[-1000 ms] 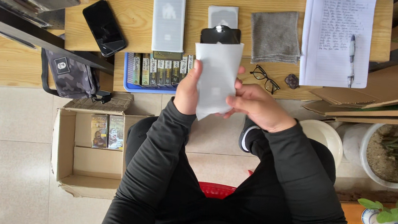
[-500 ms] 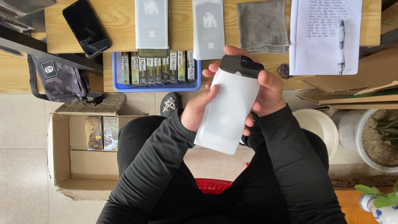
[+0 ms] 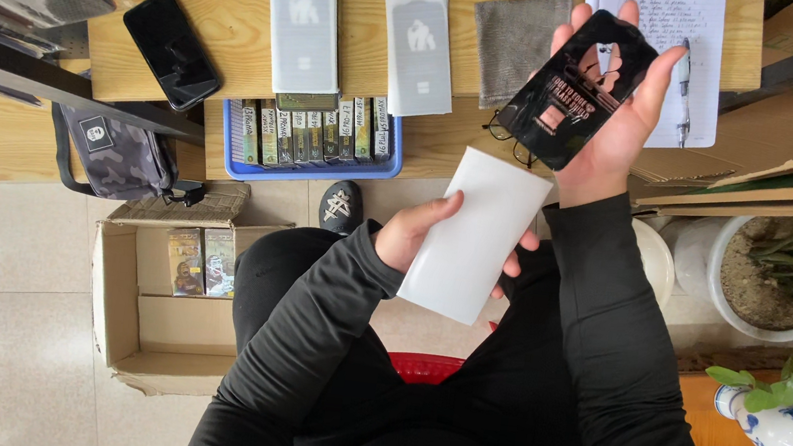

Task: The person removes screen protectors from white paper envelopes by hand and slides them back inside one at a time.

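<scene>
wooden desk point(image 3: 227, 41): blue tray point(image 3: 314, 157) holds small packs point(image 3: 312, 127).

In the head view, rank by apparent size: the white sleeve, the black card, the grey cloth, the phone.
1. white sleeve
2. black card
3. grey cloth, similar to the card, which is nearer the camera; unsure
4. phone

A small phone shop: by the wooden counter point(image 3: 237, 42) sit a blue tray point(image 3: 319, 158) of little boxes, white packets point(image 3: 305, 25) above it, a stock carton point(image 3: 160, 300) below
</scene>
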